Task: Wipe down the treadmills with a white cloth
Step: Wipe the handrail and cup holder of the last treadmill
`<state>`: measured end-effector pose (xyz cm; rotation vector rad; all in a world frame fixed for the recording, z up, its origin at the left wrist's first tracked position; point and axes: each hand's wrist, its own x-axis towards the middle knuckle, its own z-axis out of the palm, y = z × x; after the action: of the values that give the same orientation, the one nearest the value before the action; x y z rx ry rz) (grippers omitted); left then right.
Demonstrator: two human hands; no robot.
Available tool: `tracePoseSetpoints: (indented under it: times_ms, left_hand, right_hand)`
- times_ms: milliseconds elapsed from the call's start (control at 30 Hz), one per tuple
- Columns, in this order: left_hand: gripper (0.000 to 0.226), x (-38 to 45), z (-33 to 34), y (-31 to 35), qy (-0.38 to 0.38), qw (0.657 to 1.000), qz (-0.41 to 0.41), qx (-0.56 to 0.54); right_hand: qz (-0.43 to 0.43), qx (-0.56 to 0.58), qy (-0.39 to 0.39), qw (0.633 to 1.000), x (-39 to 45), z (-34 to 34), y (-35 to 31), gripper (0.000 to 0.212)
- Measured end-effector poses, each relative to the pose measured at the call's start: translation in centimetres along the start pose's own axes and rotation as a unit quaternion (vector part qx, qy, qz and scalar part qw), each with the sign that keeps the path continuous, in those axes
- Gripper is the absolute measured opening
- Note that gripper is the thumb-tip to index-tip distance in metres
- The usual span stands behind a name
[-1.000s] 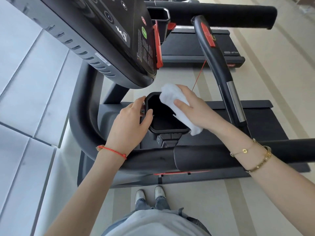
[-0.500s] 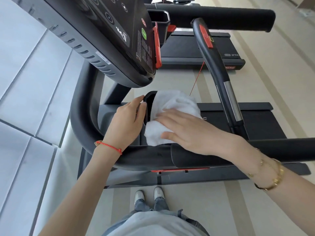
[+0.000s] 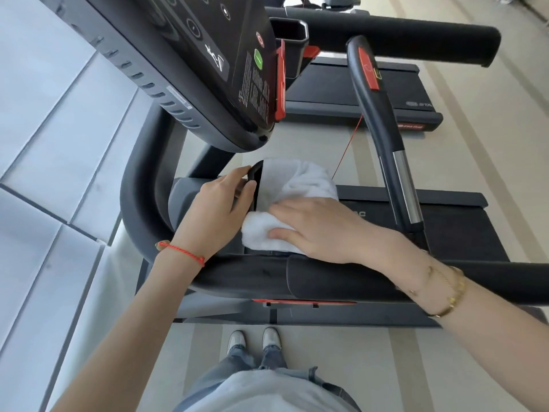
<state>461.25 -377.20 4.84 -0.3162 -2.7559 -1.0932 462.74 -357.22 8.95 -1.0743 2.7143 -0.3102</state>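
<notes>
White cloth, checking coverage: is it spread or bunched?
Bunched: the white cloth lies in thick rumpled folds over the cup holder, under the right hand.

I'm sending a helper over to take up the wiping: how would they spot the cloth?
Find the near treadmill's slanted black console. Just below its lower edge sits a black cup holder, steadied by the left hand. The white cloth is bunched over it under the right hand, the only fluffy white thing among black parts.

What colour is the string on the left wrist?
Red; the string bracelet shows clearly in the head view.
</notes>
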Motion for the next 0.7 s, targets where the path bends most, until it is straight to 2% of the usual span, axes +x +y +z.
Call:
tracePoseSetpoints:
  times_ms: [167, 333, 400, 467, 567, 700]
  left_hand:
    - [0.038, -0.3, -0.4, 0.8, 0.006, 1.0, -0.018, 0.01]
    - [0.035, -2.2, -2.0, 1.7, 0.023, 1.0, 0.003, 0.02]
    - [0.036, -3.4, -2.8, 1.7, 0.03, 0.999, 0.013, 0.027]
    - [0.035, -4.6, -3.4, 1.7, 0.034, 0.999, 0.021, 0.032]
    - [0.031, -6.7, -4.0, 1.5, 0.031, 0.998, 0.034, 0.049]
    - [0.027, -8.8, -4.4, 0.4, 0.022, 0.996, 0.043, 0.075]
  right_hand:
    - [0.001, 0.066, 0.038, 0.997, -0.3, 0.9, 0.1, 0.026]
    - [0.036, 0.21, 0.079, 0.974, -2.6, -0.4, -0.4, 0.046]
    - [0.031, 0.233, 0.106, 0.966, -3.9, -0.6, -0.9, 0.048]
    - [0.024, 0.211, 0.11, 0.971, -5.1, -0.1, -2.1, 0.054]
    - [0.021, 0.092, 0.122, 0.988, -5.7, 1.5, -4.4, 0.053]
    - [0.023, -0.09, 0.229, 0.969, -5.0, 4.2, -7.2, 0.044]
